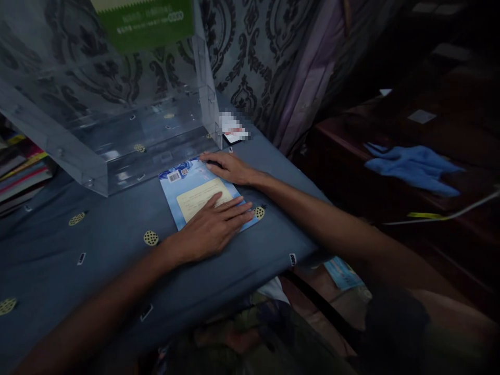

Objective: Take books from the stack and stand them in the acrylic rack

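A thin book (197, 197) lies on the cloth-covered table, back cover up. The cover is light blue with a cream text panel, a barcode and a dark blue wave pattern along its far edge. My left hand (216, 226) rests flat across the book's near part, fingers spread, covering a corner of the cream panel. Over the far right corner lies my right hand (229, 167), its fingers stretched out along the book's edge and the thumb apart. Both palms face down, and neither hand grips anything.
Just beyond the book stands a clear acrylic stand (156, 156) with a green label (152, 23). Books (23, 177) are stacked at the left. A partly blurred white item (233, 127) lies behind my right hand. A blue cloth (414, 165) lies on dark furniture to the right.
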`<state>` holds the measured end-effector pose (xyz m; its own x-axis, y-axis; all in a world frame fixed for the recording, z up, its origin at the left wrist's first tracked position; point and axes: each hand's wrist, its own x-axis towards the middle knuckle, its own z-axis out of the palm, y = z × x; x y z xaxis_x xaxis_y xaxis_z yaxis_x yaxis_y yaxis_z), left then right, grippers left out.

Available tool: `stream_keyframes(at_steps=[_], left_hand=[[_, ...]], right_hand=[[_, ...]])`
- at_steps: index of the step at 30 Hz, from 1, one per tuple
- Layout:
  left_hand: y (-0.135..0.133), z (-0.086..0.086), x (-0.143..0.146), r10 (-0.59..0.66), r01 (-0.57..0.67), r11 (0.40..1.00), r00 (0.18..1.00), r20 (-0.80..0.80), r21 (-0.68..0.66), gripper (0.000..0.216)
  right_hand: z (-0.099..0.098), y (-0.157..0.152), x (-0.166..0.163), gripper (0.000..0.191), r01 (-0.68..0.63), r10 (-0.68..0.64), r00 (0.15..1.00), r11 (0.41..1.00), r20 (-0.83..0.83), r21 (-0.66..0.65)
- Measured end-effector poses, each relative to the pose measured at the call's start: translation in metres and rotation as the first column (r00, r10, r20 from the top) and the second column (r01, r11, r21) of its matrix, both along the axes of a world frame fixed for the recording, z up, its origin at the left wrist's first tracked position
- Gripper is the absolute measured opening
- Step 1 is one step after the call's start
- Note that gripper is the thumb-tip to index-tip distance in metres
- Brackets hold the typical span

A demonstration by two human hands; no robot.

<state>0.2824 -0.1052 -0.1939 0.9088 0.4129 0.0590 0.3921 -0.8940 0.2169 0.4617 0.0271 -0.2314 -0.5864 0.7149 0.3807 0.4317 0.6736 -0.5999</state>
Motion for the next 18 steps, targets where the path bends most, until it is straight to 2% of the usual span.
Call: stream_keyframes(at_steps=[6,9,12,15,18], left_hand=[[0.000,0.003,0.003,0.017,-0.017,1.000,1.000,-0.018,-0.021,0.045],[-0.001,0.004,0.001,0.018,-0.018,1.000,1.000,-0.001,-0.012,0.045],[0.009,0.005,-0.013,0.032,-0.032,0.999,0.999,0.000,-0.001,0.044],[0.032,0.003,-0.044,0.191,-0.191,0.981,0.981,0.018,0.018,0.044],[0.059,-0.002,-0.080,0.419,-0.422,0.906,0.904,0.085,0.031,0.048]], right_hand=[[0.000,-0.006,-0.003,0.042,0.030,-0.042,0.988,0.996,0.147,0.082],[0.000,-0.008,-0.004,0.043,0.031,-0.047,0.986,0.995,0.158,0.098],[-0.002,-0.008,-0.003,0.043,0.032,-0.049,0.986,0.993,0.157,0.110],[-0.001,-0.009,-0.003,0.044,0.039,-0.058,0.983,0.993,0.175,0.114],[0.006,-0.013,-0.004,0.043,0.054,-0.081,0.971,0.991,0.227,0.122]])
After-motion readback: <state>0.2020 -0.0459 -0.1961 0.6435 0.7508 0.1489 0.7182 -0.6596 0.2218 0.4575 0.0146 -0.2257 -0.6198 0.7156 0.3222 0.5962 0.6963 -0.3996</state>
